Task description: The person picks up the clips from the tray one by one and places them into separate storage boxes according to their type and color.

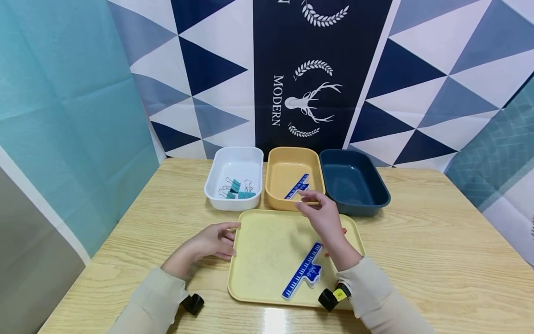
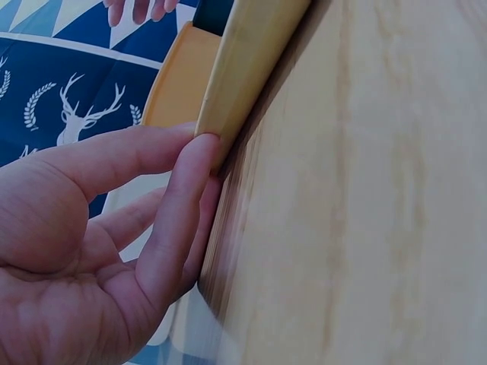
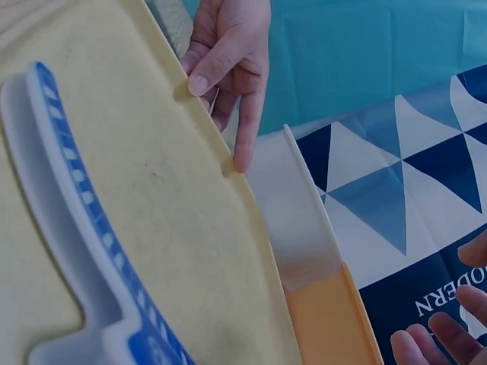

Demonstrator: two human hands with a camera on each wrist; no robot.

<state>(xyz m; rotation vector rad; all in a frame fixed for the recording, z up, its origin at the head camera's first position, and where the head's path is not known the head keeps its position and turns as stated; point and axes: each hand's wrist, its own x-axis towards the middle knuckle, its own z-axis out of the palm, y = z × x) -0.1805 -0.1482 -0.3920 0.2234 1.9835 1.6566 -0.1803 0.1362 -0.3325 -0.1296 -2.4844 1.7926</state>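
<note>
My left hand (image 1: 212,241) touches the left rim of the yellow tray (image 1: 258,241) with its fingertips. In the left wrist view, the fingers (image 2: 175,213) rest along the outside of that rim. My right hand (image 1: 325,215) is over the tray's far side, fingers apart and holding nothing, near the front of the orange-yellow bin (image 1: 294,155). A blue-and-white ruler-shaped clip (image 1: 298,186) leans inside this bin. Another blue ruler-shaped clip (image 1: 303,271) lies on the tray. Something red (image 1: 344,230) shows beside my right wrist, mostly hidden by it.
To the left of the orange-yellow bin stands a white bin (image 1: 210,185) holding several teal binder clips (image 1: 235,186). A dark blue bin (image 1: 354,174) stands to its right. All are on a wooden table (image 1: 438,241), against a patterned cloth backdrop (image 1: 225,69).
</note>
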